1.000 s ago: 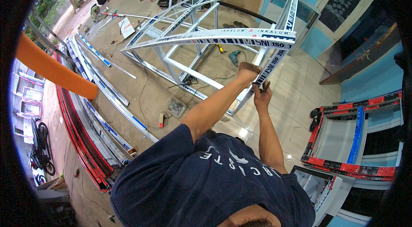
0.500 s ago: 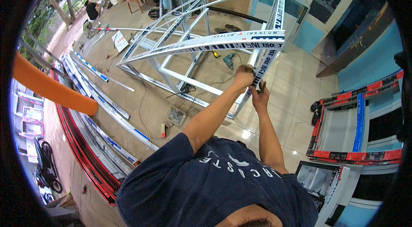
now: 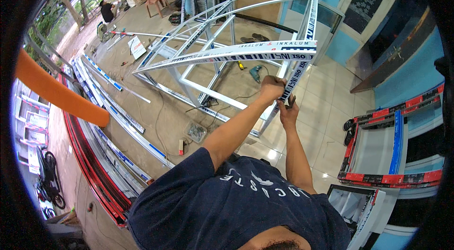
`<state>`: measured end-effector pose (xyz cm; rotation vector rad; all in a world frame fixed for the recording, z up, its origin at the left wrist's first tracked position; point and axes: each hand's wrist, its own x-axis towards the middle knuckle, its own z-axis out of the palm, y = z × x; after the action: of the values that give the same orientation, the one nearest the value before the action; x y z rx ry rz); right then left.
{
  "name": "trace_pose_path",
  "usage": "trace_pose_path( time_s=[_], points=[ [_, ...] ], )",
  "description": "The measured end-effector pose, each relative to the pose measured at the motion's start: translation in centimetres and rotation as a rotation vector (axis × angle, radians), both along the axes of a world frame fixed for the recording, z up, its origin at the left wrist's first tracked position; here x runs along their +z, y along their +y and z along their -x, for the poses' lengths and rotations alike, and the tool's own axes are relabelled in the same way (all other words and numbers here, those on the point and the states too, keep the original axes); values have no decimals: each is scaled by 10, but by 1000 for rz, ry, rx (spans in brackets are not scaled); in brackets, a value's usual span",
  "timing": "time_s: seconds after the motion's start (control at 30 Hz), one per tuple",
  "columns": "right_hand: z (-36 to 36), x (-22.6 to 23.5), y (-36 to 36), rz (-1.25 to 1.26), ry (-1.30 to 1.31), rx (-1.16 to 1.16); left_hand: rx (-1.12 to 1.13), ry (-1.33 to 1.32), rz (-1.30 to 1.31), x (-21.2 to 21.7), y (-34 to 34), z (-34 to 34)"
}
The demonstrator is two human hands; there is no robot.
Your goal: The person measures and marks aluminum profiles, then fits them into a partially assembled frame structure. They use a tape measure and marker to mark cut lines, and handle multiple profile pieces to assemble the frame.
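A large white aluminium frame [image 3: 236, 51] with curved top bars and patterned protective film stands ahead of me. My left hand [image 3: 273, 88] is closed at the frame's near right upright, its knuckles against the bar. Just below it, my right hand [image 3: 288, 112] has its fingers bent and drawn together at the same upright. Whatever lies between those fingertips is hidden. A green power drill [image 3: 256, 73] lies on the floor beyond my left hand, inside the frame's outline, near a small yellow tool [image 3: 240, 65].
A clear tub of small parts [image 3: 195, 132] and a small red-and-white box [image 3: 181, 147] sit left of my arms. Long aluminium profiles [image 3: 113, 108] lie further left, beside an orange post [image 3: 61, 91]. Cables cross the floor. Red-taped frames [image 3: 350, 155] lean at right. A person [image 3: 107, 12] sits far off.
The whole scene has shifted slightly down and right in view. Both my hands stay at the same upright, with the right fingers slightly re-posed.
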<state>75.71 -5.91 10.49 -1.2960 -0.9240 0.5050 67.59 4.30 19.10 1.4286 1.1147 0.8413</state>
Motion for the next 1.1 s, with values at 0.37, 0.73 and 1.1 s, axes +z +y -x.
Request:
trace_pose_path(
  time_s=[0.37, 0.73, 1.1],
  points=[
    [-9, 2, -4, 107, 10, 49, 69, -869, 503, 52, 27, 26],
    [-20, -15, 0, 14, -50, 101, 39, -1310, 811, 67, 44, 27],
    [-18, -7, -3, 74, 57, 107, -376, -701, -162, 81, 20, 37]
  ],
)
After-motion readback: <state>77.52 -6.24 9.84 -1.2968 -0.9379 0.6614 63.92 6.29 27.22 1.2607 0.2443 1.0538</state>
